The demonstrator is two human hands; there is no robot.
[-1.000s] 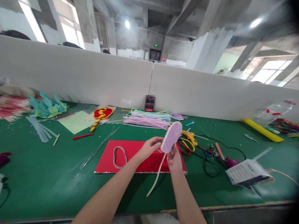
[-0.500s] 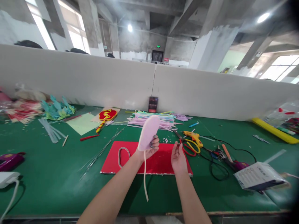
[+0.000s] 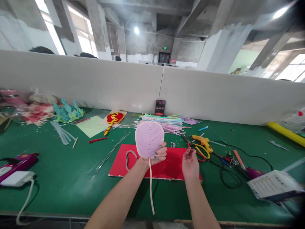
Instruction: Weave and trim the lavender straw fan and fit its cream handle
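My left hand (image 3: pixel 156 156) is closed on the base of a flat lilac leaf shape (image 3: pixel 149 139) and holds it upright, face toward me. A pale stem (image 3: pixel 150 187) hangs from the leaf down to the table edge. My right hand (image 3: pixel 190 164) hovers to the right over the red board (image 3: pixel 171 165), fingers curled loosely, nothing visible in it. A grey loop (image 3: pixel 130 159) lies on the red board's left part. Yellow-handled scissors (image 3: pixel 201 149) and a yellow glue gun (image 3: pixel 201 140) lie just beyond my right hand.
The green table (image 3: pixel 59 178) carries a pile of pastel strips (image 3: pixel 164 122), thin wires (image 3: pixel 109 154), a red and yellow ornament (image 3: pixel 112 119), teal paper shapes (image 3: pixel 68 112), a purple tool (image 3: pixel 20 161), a white adapter (image 3: pixel 16 178), black cables (image 3: pixel 226 173) and a packet (image 3: pixel 274 187). White partitions (image 3: pixel 95 82) stand behind.
My right hand let go of the lilac leaf and drew off to the right. My left hand took it over and turned it from edge-on to flat toward me.
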